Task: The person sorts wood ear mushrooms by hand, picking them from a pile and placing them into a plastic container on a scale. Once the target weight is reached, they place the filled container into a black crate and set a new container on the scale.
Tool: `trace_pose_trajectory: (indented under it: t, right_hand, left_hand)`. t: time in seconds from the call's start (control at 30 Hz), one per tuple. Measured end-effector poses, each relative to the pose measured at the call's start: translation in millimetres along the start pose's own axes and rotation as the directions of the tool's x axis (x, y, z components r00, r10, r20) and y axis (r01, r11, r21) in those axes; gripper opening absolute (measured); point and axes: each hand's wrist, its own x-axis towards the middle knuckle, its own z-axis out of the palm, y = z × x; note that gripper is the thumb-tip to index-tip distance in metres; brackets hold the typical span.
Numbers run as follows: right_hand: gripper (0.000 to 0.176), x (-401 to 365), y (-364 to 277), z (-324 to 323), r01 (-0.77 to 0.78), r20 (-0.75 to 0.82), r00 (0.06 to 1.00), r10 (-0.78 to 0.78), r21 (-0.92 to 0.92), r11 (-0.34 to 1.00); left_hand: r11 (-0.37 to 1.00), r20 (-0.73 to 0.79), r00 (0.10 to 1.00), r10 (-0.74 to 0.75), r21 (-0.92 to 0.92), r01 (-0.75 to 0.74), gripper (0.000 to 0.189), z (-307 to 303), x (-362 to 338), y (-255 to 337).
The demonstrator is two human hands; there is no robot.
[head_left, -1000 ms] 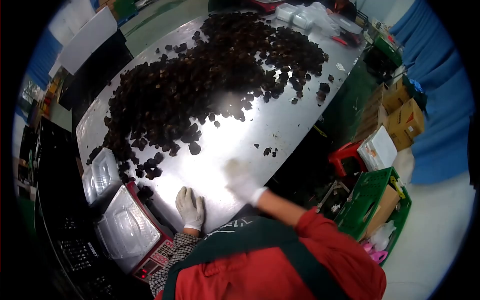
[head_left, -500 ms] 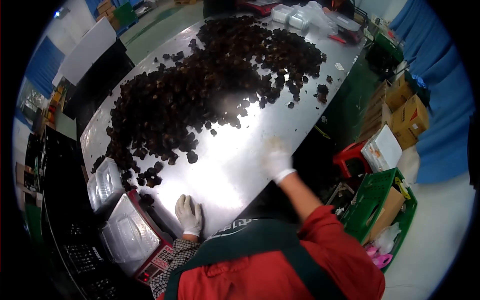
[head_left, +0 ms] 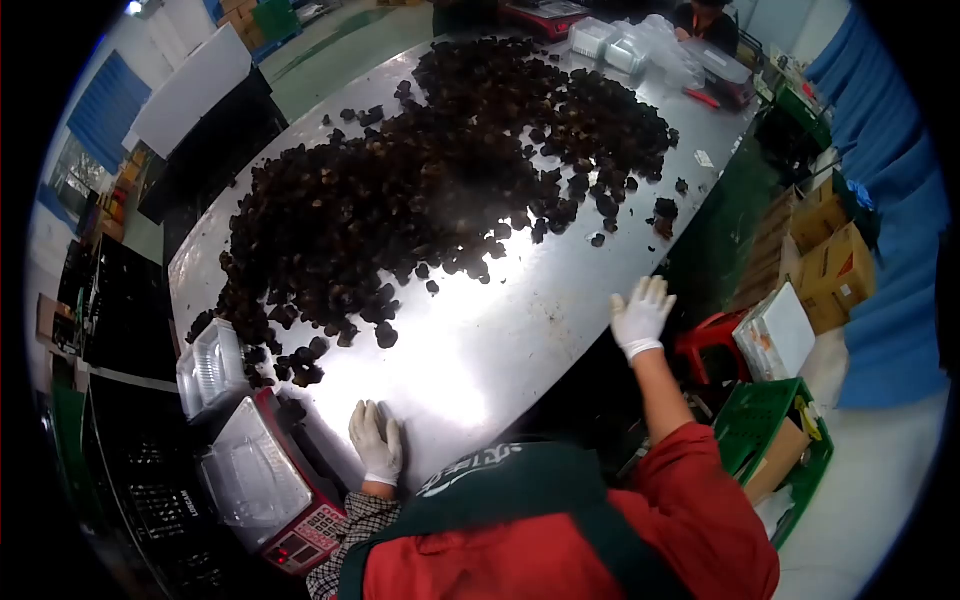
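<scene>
Across green apron [head_left: 540, 500], blurred white characters [head_left: 472, 468], left hand [head_left: 377, 443] uncurled on table [head_left: 535, 325], right hand [head_left: 641, 318] splayed near edge

red top [head_left: 700, 505] | green apron [head_left: 500, 498], white lettering [head_left: 488, 457] | checked left sleeve [head_left: 366, 517] | hands [head_left: 642, 318]: white gloves [head_left: 378, 447]

Metal table [head_left: 540, 310]; dark heaped pieces [head_left: 345, 215], clear trays [head_left: 610, 46]

Blackish-brown pieces [head_left: 330, 210] on a silver-grey counter [head_left: 530, 330]. Left hand [head_left: 376, 444] and right hand [head_left: 642, 318], both gloved in white. Black-and-white checked left sleeve [head_left: 362, 520], red right sleeve [head_left: 690, 475], dark green apron [head_left: 530, 485] with white lettering. Red stool [head_left: 692, 346], green crate [head_left: 742, 428], deep blue curtain [head_left: 885, 230], red-and-silver scale [head_left: 318, 528].
</scene>
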Motion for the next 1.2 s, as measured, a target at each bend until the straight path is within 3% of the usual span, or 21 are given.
trace_pose_trajectory:
  t: [0.03, 0.1, 0.13, 0.2, 0.23, 0.3, 0.33, 0.4, 0.43, 0.5, 0.63, 0.73, 0.8, 0.83, 0.87, 0.9, 0.97, 1.07, 1.1, 1.13, 1.2]
  right_hand:
    - [0.061, 17, 9, -1, -0.088, -0.134, 0.987, 0.085, -0.017, 0.996]
    - [0.062, 22, -48, -7, 0.298, -0.037, 0.954, -0.297, 0.205, 0.932]
    - [0.065, 18, -100, 7, 0.399, -0.168, 0.917, -0.362, 0.389, 0.830]
    - [0.071, 12, -182, -6, 0.505, 0.146, 0.788, -0.598, 0.402, 0.764]
    - [0.072, 3, -201, 14, 0.563, 0.027, 0.774, -0.633, 0.429, 0.706]
    - [0.071, 11, -195, 14, 0.539, 0.059, 0.790, -0.610, 0.406, 0.737]
    - [0.072, 28, -170, -15, 0.386, 0.301, 0.803, -0.514, 0.394, 0.834]
    - [0.072, 26, -69, 17, 0.154, 0.178, 0.963, -0.202, 0.250, 0.956]
    - [0.071, 32, -33, -16, 0.017, 0.201, 0.979, -0.033, 0.079, 0.997]
    - [0.069, 20, 20, 12, -0.094, -0.049, 0.995, 0.090, -0.081, 0.992]
    - [0.064, 4, -109, 10, 0.418, 0.016, 0.899, -0.438, 0.271, 0.867]
    - [0.064, 7, -136, 5, 0.401, 0.100, 0.853, -0.512, 0.502, 0.767]
    - [0.065, 32, -63, 0, 0.256, 0.188, 0.944, -0.270, 0.094, 0.962]
    - [0.064, 47, -21, -4, 0.117, 0.220, 0.968, -0.118, 0.020, 0.993]
    - [0.061, 49, 29, 9, -0.056, 0.122, 0.991, 0.061, -0.043, 0.998]
    - [0.057, 66, 40, -32, -0.243, 0.233, 0.937, 0.259, -0.093, 0.965]
    - [0.052, 64, 105, 15, -0.120, -0.148, 0.984, 0.100, -0.129, 0.984]
    - [0.051, 105, 26, -17, 0.202, 0.025, 0.977, -0.210, 0.179, 0.963]
    - [0.053, 112, -18, -17, 0.294, -0.041, 0.953, -0.299, 0.344, 0.892]
    - [0.055, 122, -56, -1, 0.433, -0.157, 0.902, -0.403, 0.332, 0.838]
    - [0.061, 154, -147, -11, 0.534, -0.210, 0.840, -0.500, 0.481, 0.695]
  left_hand:
    - [0.999, -0.022, 0.999, -0.030, -0.014, 0.030, 0.047, 4, 11, 6]
    - [0.999, -0.049, 0.998, -0.040, 0.006, 0.041, 0.047, 13, 36, 13]
    - [1.000, -0.075, 0.997, -0.030, 0.001, 0.030, 0.047, 20, 48, 15]
    - [1.000, -0.114, 0.993, -0.016, 0.023, 0.018, 0.047, 30, 68, 17]
    - [0.999, -0.100, 0.995, -0.028, 0.043, 0.032, 0.047, 33, 73, 18]
    - [0.995, -0.046, 0.998, -0.045, 0.083, 0.049, 0.048, 32, 74, 18]
    - [0.997, -0.048, 0.998, -0.047, 0.060, 0.050, 0.048, 33, 73, 16]
    - [0.997, -0.062, 0.997, -0.055, 0.057, 0.058, 0.047, 36, 74, 9]
    - [0.995, -0.078, 0.996, -0.054, 0.074, 0.060, 0.047, 39, 72, 9]
    - [0.996, -0.077, 0.997, -0.025, 0.086, 0.032, 0.048, 35, 75, 17]
    - [0.991, -0.063, 0.997, -0.034, 0.127, 0.042, 0.051, 37, 75, 15]
    - [0.993, -0.051, 0.997, -0.051, 0.106, 0.056, 0.051, 32, 74, 17]
    - [0.995, -0.051, 0.997, -0.064, 0.078, 0.067, 0.052, 31, 73, 16]
    - [0.995, -0.052, 0.995, -0.083, 0.059, 0.086, 0.053, 27, 76, 22]
    - [0.994, -0.058, 0.993, -0.101, 0.036, 0.103, 0.054, 26, 76, 24]
    - [0.993, -0.076, 0.990, -0.120, 0.011, 0.121, 0.055, 26, 78, 24]
    - [0.995, -0.106, 0.990, -0.094, 0.004, 0.095, 0.060, 26, 89, 15]
    - [0.994, -0.304, 0.949, -0.084, 0.039, 0.100, 0.063, 25, 161, 7]
    - [0.985, -0.364, 0.917, -0.165, -0.015, 0.171, 0.062, 24, 189, 5]
    - [0.963, -0.405, 0.878, -0.256, -0.031, 0.266, 0.063, 26, 213, -3]
    - [0.865, -0.360, 0.794, -0.490, -0.091, 0.493, 0.065, 35, 251, -24]
